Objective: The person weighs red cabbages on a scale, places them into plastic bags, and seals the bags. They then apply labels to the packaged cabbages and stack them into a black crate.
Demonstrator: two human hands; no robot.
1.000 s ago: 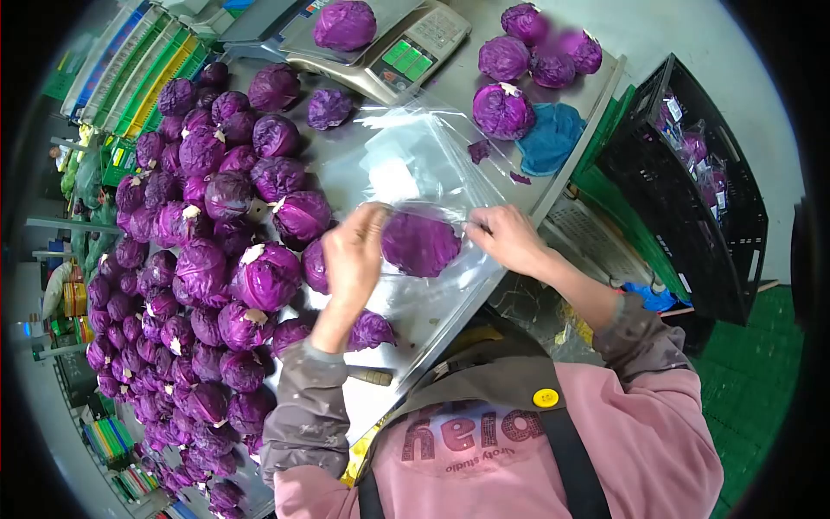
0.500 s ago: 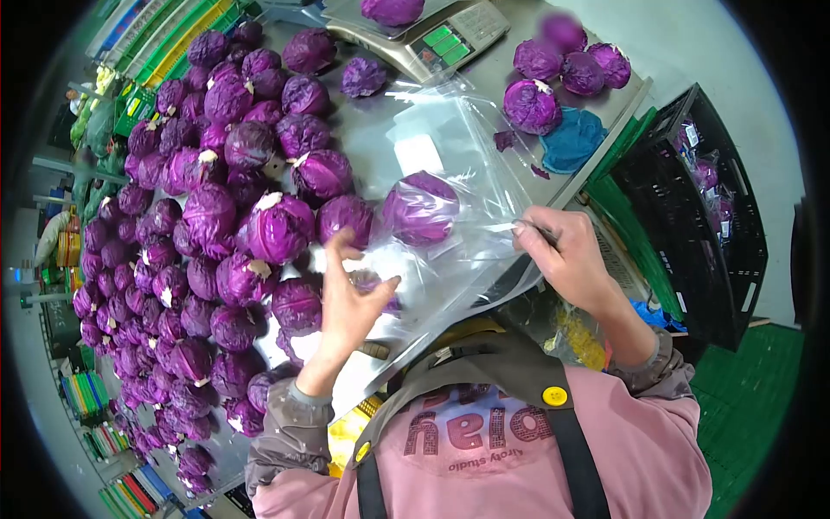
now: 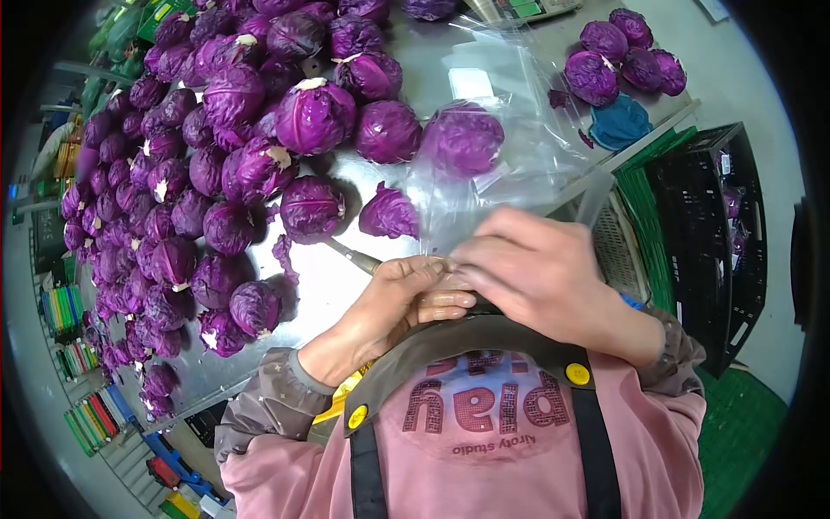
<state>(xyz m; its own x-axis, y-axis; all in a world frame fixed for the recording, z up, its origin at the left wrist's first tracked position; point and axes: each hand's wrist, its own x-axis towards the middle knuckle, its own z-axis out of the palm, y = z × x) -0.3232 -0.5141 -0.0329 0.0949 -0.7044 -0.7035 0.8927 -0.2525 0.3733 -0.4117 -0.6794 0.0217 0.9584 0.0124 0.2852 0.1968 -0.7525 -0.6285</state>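
Note:
A purple cabbage (image 3: 464,140) lies inside a clear plastic bag (image 3: 527,147) on the metal table, in front of me. Near my chest, my left hand (image 3: 398,303) has its fingers curled around the gathered edge of the bag. My right hand (image 3: 545,281) meets it there, its fingers bent and blurred, and what they pinch is hidden. A knife handle (image 3: 354,257) lies just left of my left hand. Beyond it is a loose purple leaf (image 3: 389,212).
Many purple cabbages (image 3: 313,117) cover the metal table (image 3: 324,346) on the left. Several more sit at the back right beside a blue cloth (image 3: 620,122). A black crate (image 3: 705,242) stands at the right, and part of a scale (image 3: 525,9) shows at the top.
My hands have come together near my chest, the right moving left and down from the bag's far side. The view has shifted, so the cabbages appear higher. My left fingers have closed.

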